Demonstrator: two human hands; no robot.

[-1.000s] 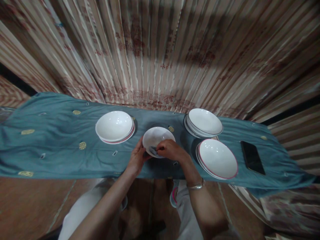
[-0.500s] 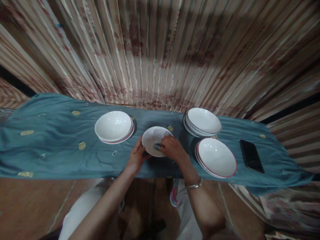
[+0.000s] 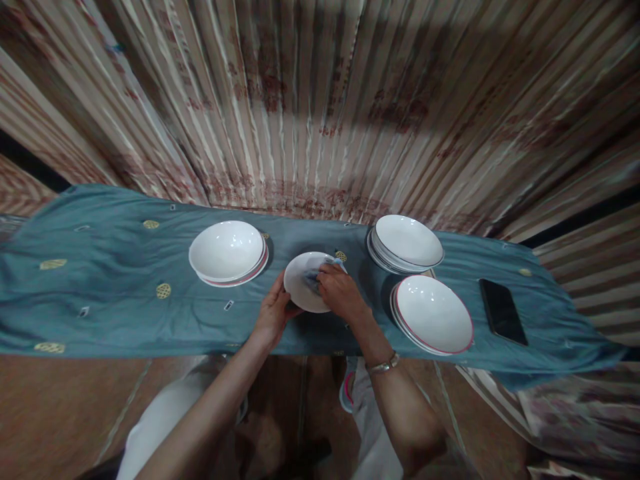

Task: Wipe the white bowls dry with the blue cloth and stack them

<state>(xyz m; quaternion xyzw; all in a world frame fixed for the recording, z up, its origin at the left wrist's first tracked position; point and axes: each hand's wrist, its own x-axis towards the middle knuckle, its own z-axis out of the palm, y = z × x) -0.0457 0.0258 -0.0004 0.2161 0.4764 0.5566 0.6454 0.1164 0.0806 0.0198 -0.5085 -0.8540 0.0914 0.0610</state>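
Note:
My left hand (image 3: 275, 308) grips the left rim of a white bowl (image 3: 300, 288), held above the cloth-covered table and tipped a little towards me. In my right hand (image 3: 339, 288) is a bunched blue-grey cloth (image 3: 313, 277), pressed against the inside of the bowl; a corner of it shows at the far right rim. The fingertips of my right hand are partly hidden by the hand itself. To the left of the bowl sits a stack of white bowls (image 3: 227, 250), at least one with a red rim.
Two more stacks stand at the right: dark-rimmed white bowls (image 3: 409, 240) behind and red-rimmed white bowls (image 3: 434, 313) in front. A black phone (image 3: 503, 311) lies beyond them on the teal tablecloth (image 3: 115, 287). A pleated curtain (image 3: 310, 107) hangs behind the table.
My right hand has shifted slightly up and left within the bowl, and more of the cloth now shows, along the far rim too. My left hand keeps its hold.

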